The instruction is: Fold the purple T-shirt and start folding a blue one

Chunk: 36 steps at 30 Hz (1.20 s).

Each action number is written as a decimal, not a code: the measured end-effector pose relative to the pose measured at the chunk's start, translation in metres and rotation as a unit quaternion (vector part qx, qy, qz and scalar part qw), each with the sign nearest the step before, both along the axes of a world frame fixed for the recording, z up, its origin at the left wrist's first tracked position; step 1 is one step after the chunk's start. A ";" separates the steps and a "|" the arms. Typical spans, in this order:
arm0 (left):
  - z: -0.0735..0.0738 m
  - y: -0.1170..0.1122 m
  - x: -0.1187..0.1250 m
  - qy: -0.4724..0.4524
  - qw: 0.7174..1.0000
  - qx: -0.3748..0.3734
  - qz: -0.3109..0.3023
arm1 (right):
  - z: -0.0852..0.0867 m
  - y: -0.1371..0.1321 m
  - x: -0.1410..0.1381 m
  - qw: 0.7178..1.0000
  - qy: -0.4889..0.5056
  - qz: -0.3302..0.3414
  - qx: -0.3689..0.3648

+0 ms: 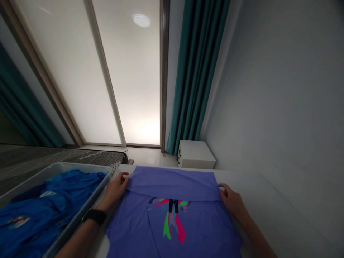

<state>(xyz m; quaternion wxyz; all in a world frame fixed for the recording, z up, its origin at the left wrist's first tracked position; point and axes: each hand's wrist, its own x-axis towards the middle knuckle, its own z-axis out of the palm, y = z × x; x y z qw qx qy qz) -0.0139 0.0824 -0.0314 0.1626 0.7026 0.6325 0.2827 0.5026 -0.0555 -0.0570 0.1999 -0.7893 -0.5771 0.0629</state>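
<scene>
Your forearms come in from the bottom edge, a watch (94, 216) on the left wrist, and between them lies the shirt (172, 229), purple, flat on the table (282, 215) with its bright print (172, 216) facing up. Its far end is turned over toward you as a flap (172, 184) that runs straight from one set of fingertips to the other.

Your left hand (114, 191) pinches the flap's left corner, thumb on top and fingers curled close together at the cloth. Your right hand (232, 200) sits at the flap's right end, thumb against the edge. The other fingers there are tucked out of sight, so you cannot tell whether they pinch or only press.

Just outside your left fingers stands a bin (61, 165) heaped with blue clothes (40, 211). Well beyond your fingertips, past the table's far edge, are a white cabinet (196, 154) and a teal curtain (196, 71).

Judging by the cloth, you are midway through a fold: the flap is over but not yet smoothed, and the print sits just nearer you than its edge. The next move calls for both hands working evenly, so the crease stays square, and for the layer beneath your fingers to stay flat as you go.
</scene>
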 end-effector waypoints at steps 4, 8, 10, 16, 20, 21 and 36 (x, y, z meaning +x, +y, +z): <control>0.009 0.021 0.011 0.053 0.997 -0.041 0.027 | 0.004 0.018 0.007 0.998 0.034 -0.038 -0.020; 0.017 0.043 0.024 0.100 0.990 -0.068 0.071 | 0.008 0.041 0.012 0.997 0.033 -0.057 -0.033; 0.020 0.050 0.028 0.111 0.987 -0.074 0.090 | 0.010 0.051 0.012 0.997 0.029 -0.062 -0.035; 0.021 0.062 0.037 0.124 0.981 -0.100 0.113 | 0.015 0.074 0.006 0.996 0.017 -0.069 -0.048; 0.020 0.068 0.035 0.115 0.982 -0.112 0.096 | 0.016 0.082 0.002 0.994 0.011 -0.087 -0.062; 0.020 0.070 0.035 0.113 0.983 -0.115 0.090 | 0.015 0.084 0.000 0.993 0.008 -0.094 -0.066; 0.009 0.064 0.037 0.134 0.985 -0.057 0.095 | 0.021 0.088 -0.013 0.979 -0.086 -0.145 -0.113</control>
